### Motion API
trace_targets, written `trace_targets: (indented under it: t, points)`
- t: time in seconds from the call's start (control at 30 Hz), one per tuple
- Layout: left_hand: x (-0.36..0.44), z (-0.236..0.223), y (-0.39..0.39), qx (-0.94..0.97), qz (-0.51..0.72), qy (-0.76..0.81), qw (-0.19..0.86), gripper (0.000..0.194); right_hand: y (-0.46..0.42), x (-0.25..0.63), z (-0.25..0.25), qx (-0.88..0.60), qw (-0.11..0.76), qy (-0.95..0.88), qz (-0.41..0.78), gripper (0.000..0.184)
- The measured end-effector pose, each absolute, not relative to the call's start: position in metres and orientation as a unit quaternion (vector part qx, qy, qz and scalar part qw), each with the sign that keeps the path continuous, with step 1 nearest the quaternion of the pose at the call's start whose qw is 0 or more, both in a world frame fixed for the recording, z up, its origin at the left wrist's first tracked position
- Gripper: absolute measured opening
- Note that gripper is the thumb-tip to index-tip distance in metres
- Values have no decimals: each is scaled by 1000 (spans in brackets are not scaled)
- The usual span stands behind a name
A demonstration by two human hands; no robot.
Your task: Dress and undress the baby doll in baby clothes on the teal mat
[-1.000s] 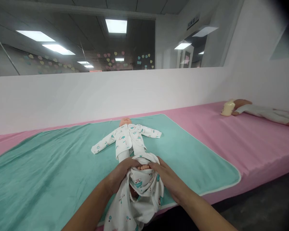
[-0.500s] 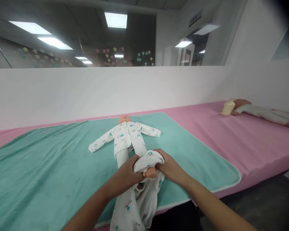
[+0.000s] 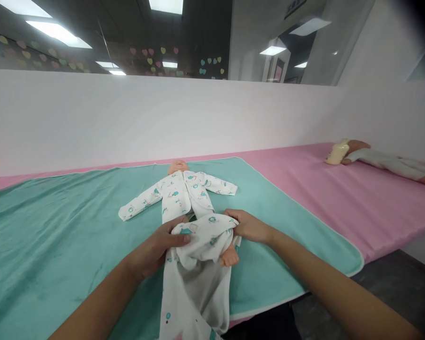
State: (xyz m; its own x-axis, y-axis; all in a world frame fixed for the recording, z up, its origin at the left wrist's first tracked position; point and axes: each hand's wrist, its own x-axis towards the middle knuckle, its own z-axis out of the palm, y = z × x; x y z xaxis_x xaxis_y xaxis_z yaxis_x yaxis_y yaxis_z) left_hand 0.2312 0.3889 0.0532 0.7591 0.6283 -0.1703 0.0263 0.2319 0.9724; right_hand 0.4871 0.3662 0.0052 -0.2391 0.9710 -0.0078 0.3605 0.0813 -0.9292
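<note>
A baby doll (image 3: 179, 166) in a white printed top (image 3: 179, 194) lies on its back on a teal mat (image 3: 56, 226), head toward the wall. White printed trousers (image 3: 198, 274) are bunched over its legs and trail off the near edge. My left hand (image 3: 156, 248) grips the bunched waistband on the left side. My right hand (image 3: 246, 225) grips it on the right. One bare doll foot (image 3: 230, 257) pokes out below the bunched cloth.
The mat lies on a long pink padded bench (image 3: 340, 198) against a white half wall. A second doll (image 3: 386, 163) with a cream bottle (image 3: 336, 153) beside it lies at the far right. Dark floor (image 3: 393, 283) shows past the bench's near edge.
Both hands have slid the bunched trousers up the doll's legs toward its waist. A foot now sticks out below the cloth. The view has tilted downward.
</note>
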Motion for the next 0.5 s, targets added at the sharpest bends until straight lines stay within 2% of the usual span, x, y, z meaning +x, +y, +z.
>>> trace_targets:
  t: [0.13,0.27,0.4,0.5]
  points:
    - [226,38,395,548,215,249,769,29,377,487,-12,-536,367,-631,425,19]
    - [216,35,401,498,282,201,795,14,376,486,-18,-524,402,-614,432,20]
    - [213,31,406,475,339,234,778,7,368,486,4,-425,438,-624,488,26]
    - [217,25,406,472,359,255,764,19,367,474,36,-401,459,-649,456,25]
